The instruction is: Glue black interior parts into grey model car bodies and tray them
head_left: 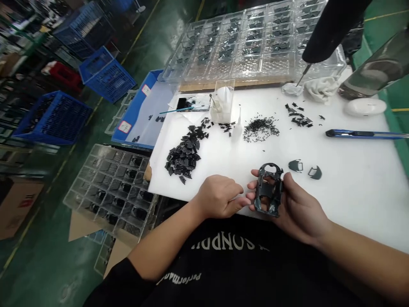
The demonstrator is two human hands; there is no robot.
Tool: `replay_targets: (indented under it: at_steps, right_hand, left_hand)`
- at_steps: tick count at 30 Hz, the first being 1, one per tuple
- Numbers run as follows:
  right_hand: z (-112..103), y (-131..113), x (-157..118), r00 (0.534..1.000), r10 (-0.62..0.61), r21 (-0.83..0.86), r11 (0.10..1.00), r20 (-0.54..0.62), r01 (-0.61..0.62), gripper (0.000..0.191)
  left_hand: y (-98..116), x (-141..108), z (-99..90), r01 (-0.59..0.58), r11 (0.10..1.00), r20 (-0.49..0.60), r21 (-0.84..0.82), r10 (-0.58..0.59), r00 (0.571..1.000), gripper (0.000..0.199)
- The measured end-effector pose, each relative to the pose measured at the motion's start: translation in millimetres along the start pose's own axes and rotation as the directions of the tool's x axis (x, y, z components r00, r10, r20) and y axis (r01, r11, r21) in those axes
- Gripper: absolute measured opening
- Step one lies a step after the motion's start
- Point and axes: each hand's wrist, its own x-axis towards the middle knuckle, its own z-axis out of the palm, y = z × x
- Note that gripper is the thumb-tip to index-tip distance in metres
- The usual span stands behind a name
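Head view. Right hand (298, 209) grips a dark moulded plastic frame (269, 189), fingers curled behind its left edge and thumb pressed on the near-right side. Left hand (220, 197) lies relaxed, fingers together and pinching nothing, tips reaching just beside the frame; whether they touch it cannot be told. Frame is held above the near edge of a white cutting board (354, 213), between both hands. Two small curved dark plastic pieces (295, 166) lie on the board just beyond the right hand. Further on: heap of black plastic offcuts (183, 155), pile of fine black slivers (260, 130), blue utility knife (364, 134). Clear compartment tray (110, 187) at the board's near left, holding dark parts.
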Motion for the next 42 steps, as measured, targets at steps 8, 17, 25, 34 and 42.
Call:
replay_targets:
  at_steps: [8,17,25,34,42]
  right_hand:
    - [4.2,1.0,-0.7,0.996,-0.031,0.042,0.999,0.083,0.028,0.051]
    - [1.4,4.9,0.8,0.984,-0.076,0.044,0.997,0.164,0.070,0.052]
    - [3.1,5.2,1.3,0.983,-0.079,0.040,0.996,0.163,0.074,0.051]
    - [5.4,3.3,1.3,0.988,-0.064,0.041,0.997,0.138,0.059,0.052]
    - [1.9,3.5,1.6,0.989,-0.045,0.021,0.999,0.139,0.043,0.051]
  left_hand:
    - [1.3,0.5,-3.8,0.017,0.997,-0.028,-0.080,-0.020,0.999,0.034]
    - [2.7,1.1,-4.3,0.042,0.994,-0.046,-0.097,-0.046,0.998,0.035]
    - [1.3,-1.4,-3.8,0.058,0.993,-0.119,-0.106,-0.070,0.990,0.028]
    - [0.4,-2.8,-5.0,0.076,0.988,-0.122,-0.137,-0.093,0.988,0.024]
    - [0.4,-2.5,-4.4,0.078,0.988,-0.121,-0.132,-0.094,0.988,0.024]
